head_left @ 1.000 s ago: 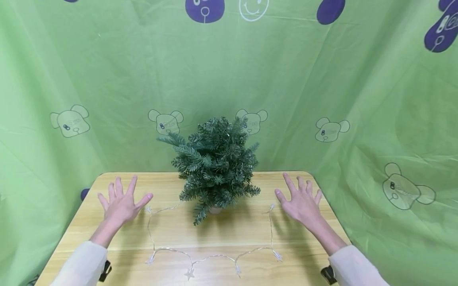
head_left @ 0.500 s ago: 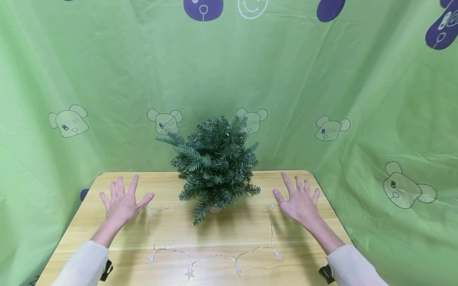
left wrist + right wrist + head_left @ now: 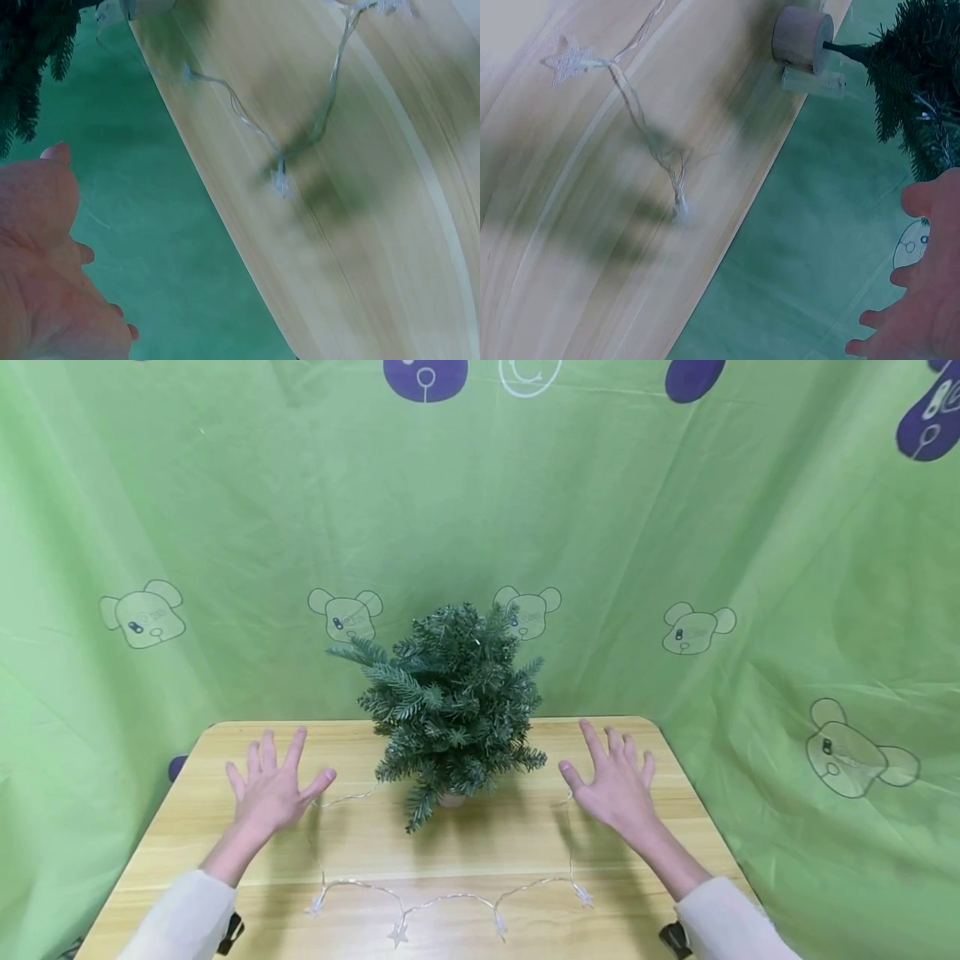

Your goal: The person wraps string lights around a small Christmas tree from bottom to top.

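A small artificial Christmas tree [image 3: 453, 702] stands upright near the back of the wooden table; its round base [image 3: 801, 37] shows in the right wrist view. In front of it a string of star lights [image 3: 450, 896] lies in a wide U on the tabletop. My left hand [image 3: 272, 795], fingers spread, hovers palm down over the string's left end and holds nothing. Over the string's right end my right hand [image 3: 617, 792] is likewise spread and holds nothing. A star light [image 3: 566, 64] and the thin wire show below it in the right wrist view.
Green curtains [image 3: 450, 510] with printed bear heads enclose the back and sides of the table [image 3: 450, 852]. A small clear block-shaped object [image 3: 814, 82] sits right behind the tree's base. Dark straps [image 3: 231, 933] show at the sleeves.
Both hands have moved inward toward the tree, the left one to the right and the right one to the left. Tree and light string stay in place.
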Demonstrator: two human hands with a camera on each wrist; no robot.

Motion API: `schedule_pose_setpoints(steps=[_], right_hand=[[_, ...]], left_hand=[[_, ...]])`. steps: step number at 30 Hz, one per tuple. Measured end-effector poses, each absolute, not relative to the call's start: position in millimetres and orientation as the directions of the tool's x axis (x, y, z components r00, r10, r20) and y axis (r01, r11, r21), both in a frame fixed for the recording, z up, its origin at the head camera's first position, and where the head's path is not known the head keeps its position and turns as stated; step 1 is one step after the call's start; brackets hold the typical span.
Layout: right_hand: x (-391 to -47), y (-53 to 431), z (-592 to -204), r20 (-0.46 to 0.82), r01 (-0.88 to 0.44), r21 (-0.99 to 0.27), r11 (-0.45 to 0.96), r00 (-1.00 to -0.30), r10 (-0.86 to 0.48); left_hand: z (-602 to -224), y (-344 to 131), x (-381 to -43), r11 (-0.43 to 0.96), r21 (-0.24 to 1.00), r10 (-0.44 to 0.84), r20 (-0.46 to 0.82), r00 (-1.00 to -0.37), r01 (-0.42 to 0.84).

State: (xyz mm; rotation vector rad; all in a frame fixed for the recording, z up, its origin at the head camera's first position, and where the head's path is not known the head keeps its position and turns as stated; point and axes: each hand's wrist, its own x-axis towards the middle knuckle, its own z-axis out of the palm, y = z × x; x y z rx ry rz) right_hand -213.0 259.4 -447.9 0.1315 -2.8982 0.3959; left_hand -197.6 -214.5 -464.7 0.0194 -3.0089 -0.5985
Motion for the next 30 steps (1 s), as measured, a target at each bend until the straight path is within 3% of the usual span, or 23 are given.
schedule_pose_setpoints(steps=[16, 30], right_hand=[[-200.0, 231.7, -470.8, 0.265, -0.200, -0.345, 0.917, -0.958, -0.110], [-183.6, 208.5, -494.3, 0.328, -0.327, -0.526, 0.785, -0.930, -0.167]], left_hand=[[-476.4, -183.6, -188.8, 0.914, 0.401, 0.057, 0.027, -0.998, 0.063], [-493.7, -159.2, -168.4, 0.870, 0.472, 0.148, 0.024, -0.989, 0.141]])
